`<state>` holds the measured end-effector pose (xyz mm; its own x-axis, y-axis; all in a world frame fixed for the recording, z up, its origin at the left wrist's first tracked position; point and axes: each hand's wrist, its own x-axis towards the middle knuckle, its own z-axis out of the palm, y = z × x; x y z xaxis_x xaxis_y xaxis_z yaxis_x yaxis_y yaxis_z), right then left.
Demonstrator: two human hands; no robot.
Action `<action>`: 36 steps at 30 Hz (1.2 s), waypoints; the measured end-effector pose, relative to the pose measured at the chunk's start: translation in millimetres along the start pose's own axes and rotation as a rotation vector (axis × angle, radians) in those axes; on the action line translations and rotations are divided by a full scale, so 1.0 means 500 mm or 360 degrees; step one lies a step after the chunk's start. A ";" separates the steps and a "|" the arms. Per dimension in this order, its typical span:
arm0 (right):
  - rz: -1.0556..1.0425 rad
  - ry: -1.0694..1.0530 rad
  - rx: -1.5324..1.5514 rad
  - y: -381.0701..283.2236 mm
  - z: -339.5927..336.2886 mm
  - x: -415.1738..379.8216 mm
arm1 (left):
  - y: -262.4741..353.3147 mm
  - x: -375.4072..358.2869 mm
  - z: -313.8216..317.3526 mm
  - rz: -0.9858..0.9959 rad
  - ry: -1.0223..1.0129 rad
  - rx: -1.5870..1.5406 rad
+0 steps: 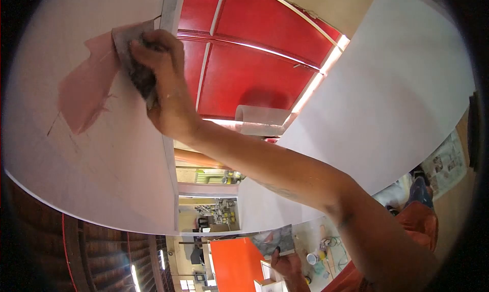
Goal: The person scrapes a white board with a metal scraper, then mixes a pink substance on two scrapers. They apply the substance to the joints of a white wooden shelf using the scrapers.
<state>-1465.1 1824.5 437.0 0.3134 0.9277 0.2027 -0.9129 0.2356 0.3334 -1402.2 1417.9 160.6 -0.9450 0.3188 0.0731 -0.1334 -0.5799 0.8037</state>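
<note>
My right hand presses a grey sanding pad against a large white panel. Its fingers curl around the pad. Beneath and beside the pad, a smooth pink filler patch with ragged edges marks the panel, and thin dark scratches run out from it. My left hand appears low in the frame, away from the panel. A grey, mottled sheet shows at its thumb; whether the fingers grip it cannot be made out.
A second big white panel curves along the right. Behind stands a red metal door. An orange board is near my left hand, with a tub and cables on the floor. Newspaper lies at right.
</note>
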 end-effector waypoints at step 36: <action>0.1794 0.0342 -0.1096 -0.650 -0.185 -0.082 | -0.149 0.111 0.373 -0.0257 -0.0806 -0.0266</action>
<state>-1205.5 1736.6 235.0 -0.6820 0.7228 -0.1112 -0.6090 -0.6456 -0.4608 -1389.0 1618.6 214.6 -0.6525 0.7100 0.2648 -0.3491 -0.5918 0.7266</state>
